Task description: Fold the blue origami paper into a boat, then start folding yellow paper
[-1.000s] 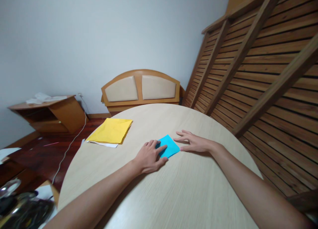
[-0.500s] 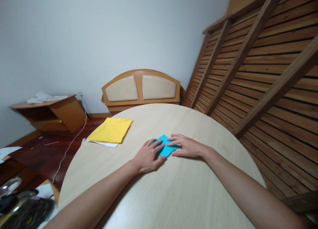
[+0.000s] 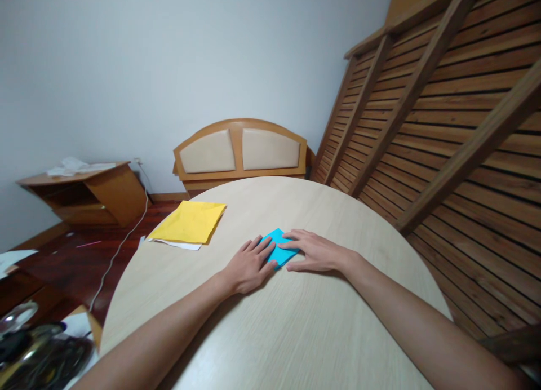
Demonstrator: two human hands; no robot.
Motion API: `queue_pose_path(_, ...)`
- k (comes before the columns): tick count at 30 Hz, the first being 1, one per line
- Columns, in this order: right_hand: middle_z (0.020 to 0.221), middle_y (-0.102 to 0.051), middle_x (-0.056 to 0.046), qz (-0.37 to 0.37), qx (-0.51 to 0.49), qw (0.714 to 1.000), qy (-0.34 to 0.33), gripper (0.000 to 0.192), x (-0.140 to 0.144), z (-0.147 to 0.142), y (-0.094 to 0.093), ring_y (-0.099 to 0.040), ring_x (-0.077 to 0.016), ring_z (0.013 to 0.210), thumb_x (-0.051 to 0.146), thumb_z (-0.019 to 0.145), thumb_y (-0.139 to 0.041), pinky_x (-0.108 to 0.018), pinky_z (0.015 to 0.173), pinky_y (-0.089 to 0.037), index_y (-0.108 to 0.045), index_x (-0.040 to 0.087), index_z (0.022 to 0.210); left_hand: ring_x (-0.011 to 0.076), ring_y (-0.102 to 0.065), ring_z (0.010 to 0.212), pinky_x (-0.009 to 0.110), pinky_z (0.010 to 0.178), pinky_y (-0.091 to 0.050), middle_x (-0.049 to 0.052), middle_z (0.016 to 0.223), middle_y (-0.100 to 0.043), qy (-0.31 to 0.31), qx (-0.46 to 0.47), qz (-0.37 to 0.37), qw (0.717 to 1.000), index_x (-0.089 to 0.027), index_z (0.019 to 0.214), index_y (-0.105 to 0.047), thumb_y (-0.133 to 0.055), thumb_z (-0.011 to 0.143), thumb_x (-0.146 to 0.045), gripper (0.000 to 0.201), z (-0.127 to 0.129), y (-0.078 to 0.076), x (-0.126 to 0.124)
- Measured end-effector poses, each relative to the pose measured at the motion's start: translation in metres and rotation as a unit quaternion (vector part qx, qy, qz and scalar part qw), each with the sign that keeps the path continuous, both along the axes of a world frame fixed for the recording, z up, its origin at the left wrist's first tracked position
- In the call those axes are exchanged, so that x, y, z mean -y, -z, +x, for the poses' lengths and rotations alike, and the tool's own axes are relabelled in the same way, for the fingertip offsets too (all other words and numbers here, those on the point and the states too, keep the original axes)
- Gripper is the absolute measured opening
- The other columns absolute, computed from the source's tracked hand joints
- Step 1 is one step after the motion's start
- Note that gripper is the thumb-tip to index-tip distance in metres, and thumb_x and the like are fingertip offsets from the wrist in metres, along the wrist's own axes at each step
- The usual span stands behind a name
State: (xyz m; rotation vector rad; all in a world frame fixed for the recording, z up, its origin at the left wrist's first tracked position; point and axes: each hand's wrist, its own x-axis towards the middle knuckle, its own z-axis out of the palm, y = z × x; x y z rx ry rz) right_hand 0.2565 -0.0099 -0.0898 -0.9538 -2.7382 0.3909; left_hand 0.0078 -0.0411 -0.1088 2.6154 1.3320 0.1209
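A small folded piece of blue paper lies flat on the round pale wooden table, turned with one corner toward the far side. My left hand rests on its left part, fingers spread over the paper and thumb near its near corner. From the right, my right hand reaches over the other side, fingertips on the paper and thumb apart, by the near right edge. The fingers hide parts of both sides of the paper.
Yellow paper lies on white paper at the table's left edge. A wooden slatted frame leans along the right. Beyond the table stands a headboard; a low cabinet is at the left.
The blue paper and my left hand have shifted very slightly left. My right thumb has moved off the paper's edge a little, toward me.
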Motion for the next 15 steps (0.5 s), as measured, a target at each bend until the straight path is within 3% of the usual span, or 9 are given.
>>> queue_pose_path(6,0.150,-0.047,-0.011,-0.012,0.012,1.000,0.005,0.069,-0.002,0.001,0.002,-0.039,-0.0338,0.138,0.069,0.084,-0.057,-0.049,0.115,-0.029,-0.057,0.027,0.139,0.0329,-0.027,0.147,0.051,0.116,-0.029,0.013,0.158,-0.033,-0.030,-0.031,0.050,0.998,-0.016,0.148,-0.040,-0.022,0.101,-0.057,0.065,-0.014,-0.001,0.000)
queue_pose_path(11,0.149,-0.048,-0.010,-0.017,0.003,1.000,0.003,0.068,-0.004,0.001,0.004,-0.039,-0.0344,0.138,0.069,0.084,-0.058,-0.051,0.115,-0.028,-0.056,0.029,0.139,0.0363,-0.042,0.137,0.054,0.102,-0.044,0.019,0.147,-0.048,-0.053,-0.039,0.104,0.992,-0.014,0.135,-0.052,-0.027,0.102,-0.050,0.055,-0.021,-0.002,0.000)
queue_pose_path(15,0.149,-0.048,-0.009,-0.024,-0.009,1.000,0.004,0.066,-0.006,0.002,0.007,-0.040,-0.0345,0.137,0.067,0.083,-0.061,-0.051,0.115,-0.028,-0.058,0.030,0.138,0.0351,-0.056,0.119,0.049,0.089,-0.052,0.020,0.124,-0.062,-0.097,-0.044,0.138,0.985,-0.014,0.116,-0.061,-0.029,0.102,-0.047,0.048,-0.022,-0.001,0.002)
